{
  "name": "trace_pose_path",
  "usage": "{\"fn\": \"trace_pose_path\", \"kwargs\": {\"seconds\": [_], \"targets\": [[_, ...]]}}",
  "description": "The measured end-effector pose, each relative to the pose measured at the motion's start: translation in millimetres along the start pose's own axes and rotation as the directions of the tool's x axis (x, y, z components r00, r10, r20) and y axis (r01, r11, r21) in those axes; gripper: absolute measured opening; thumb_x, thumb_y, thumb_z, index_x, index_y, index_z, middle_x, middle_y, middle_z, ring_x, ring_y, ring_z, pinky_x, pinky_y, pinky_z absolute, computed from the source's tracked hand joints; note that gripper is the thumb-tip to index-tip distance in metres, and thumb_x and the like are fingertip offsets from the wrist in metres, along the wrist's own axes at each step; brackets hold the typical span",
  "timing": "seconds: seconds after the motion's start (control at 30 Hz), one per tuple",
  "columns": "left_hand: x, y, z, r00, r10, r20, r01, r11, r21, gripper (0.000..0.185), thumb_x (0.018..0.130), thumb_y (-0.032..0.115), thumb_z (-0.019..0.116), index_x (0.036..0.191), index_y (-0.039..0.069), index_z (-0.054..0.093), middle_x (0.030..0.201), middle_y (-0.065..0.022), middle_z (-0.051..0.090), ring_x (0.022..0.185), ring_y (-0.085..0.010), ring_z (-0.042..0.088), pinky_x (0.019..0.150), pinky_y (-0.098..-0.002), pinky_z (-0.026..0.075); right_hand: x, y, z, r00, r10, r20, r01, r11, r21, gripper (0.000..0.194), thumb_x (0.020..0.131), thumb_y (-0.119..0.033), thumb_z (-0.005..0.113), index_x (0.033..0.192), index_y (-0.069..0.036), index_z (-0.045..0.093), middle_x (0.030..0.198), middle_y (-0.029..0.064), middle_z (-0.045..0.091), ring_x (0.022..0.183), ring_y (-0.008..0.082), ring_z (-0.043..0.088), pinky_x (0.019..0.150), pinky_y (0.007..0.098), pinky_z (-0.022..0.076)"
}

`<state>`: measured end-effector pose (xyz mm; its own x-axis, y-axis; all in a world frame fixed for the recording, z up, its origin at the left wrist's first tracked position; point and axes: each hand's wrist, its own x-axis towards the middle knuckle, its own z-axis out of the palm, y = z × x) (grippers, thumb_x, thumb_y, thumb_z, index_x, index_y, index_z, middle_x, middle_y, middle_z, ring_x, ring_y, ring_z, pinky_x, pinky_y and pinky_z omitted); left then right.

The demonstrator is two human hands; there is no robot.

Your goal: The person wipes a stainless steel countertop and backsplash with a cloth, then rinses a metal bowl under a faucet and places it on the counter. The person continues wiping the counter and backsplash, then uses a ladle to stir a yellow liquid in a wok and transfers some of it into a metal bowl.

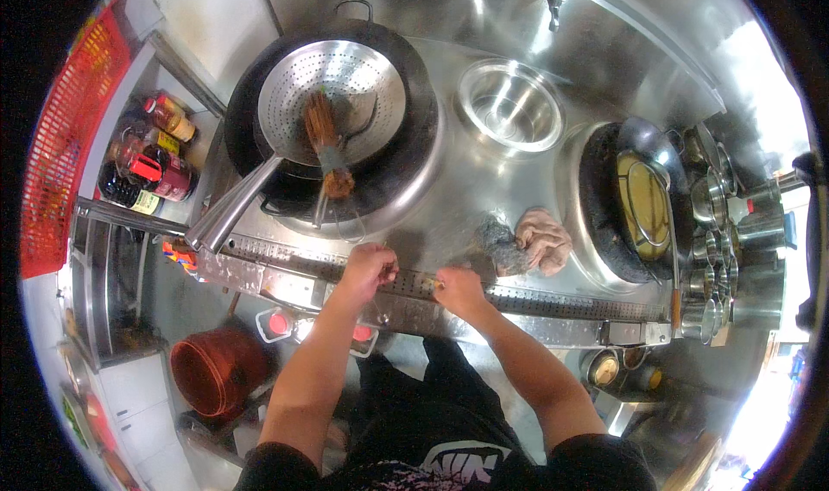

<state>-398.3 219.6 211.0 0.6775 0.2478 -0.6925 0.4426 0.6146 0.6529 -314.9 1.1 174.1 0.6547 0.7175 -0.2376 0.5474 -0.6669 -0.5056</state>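
Observation:
My left hand (370, 269) is curled above the perforated drain strip (570, 302) along the front of a stainless steel counter (434, 186). To its right, my right hand (461, 291) is also curled, close to the same strip. Whether either hand holds something thin is unclear; a small yellowish patch shows at the right fingertips. Beyond the left hand, a perforated steel strainer (285, 83) rests over a black wok (414, 96). A bamboo wok brush (322, 125) lies across the strainer. Nearest my right hand are a mesh scouring pad (504, 241) and a crumpled cloth (546, 239).
A steel basin (511, 109) sits at the back below a tap (551, 5). On the right, a second wok (596, 199) holds yellow liquid (638, 212) and a ladle. Steel containers (709, 251) line the right edge; bottles (165, 170) and a red basket (71, 135) stand left.

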Motion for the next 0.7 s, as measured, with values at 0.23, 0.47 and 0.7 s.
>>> {"fn": "trace_pose_path", "kwargs": {"seconds": [0.23,0.47,0.7], "targets": [[6.6,-12.0,-3.6,0.999,0.008,-0.05,-0.014,0.992,-0.122,0.009,0.081,-0.001,0.063,0.088,-0.002,0.058,0.074,-0.0112,0.061,0.063,-0.0204,0.061,0.051,-0.0301,0.051,16.3,-34.6,16.0,0.997,-0.081,-0.018,0.076,0.981,-0.181,0.015,0.074,-0.017,0.068,0.086,-0.007,0.068,0.1,0.0155,0.065,0.093,0.0351,0.065,0.079,0.0471,0.0531],[11.0,-14.0,-11.5,0.999,0.005,-0.049,-0.011,0.993,-0.121,0.008,0.083,0.001,0.064,0.087,-0.001,0.058,0.074,-0.01,0.06,0.063,-0.0204,0.062,0.052,-0.031,0.052,25.4,-41.2,14.5,0.96,-0.201,0.198,0.253,0.922,-0.293,0.013,0.078,-0.011,0.061,0.084,-0.008,0.072,0.097,0.0137,0.067,0.092,0.0331,0.066,0.079,0.0459,0.0542],[6.4,-12.0,-1.5,0.996,0.0,-0.093,-0.017,0.983,-0.182,0.014,0.089,0.013,0.067,0.083,0.004,0.059,0.072,-0.0074,0.06,0.064,-0.0192,0.061,0.055,-0.033,0.053,30.5,-40.7,19.5,0.97,-0.105,0.219,0.173,0.931,-0.321,0.014,0.08,-0.012,0.06,0.084,-0.008,0.073,0.089,0.0173,0.07,0.087,0.0362,0.069,0.077,0.0466,0.0556]]}}
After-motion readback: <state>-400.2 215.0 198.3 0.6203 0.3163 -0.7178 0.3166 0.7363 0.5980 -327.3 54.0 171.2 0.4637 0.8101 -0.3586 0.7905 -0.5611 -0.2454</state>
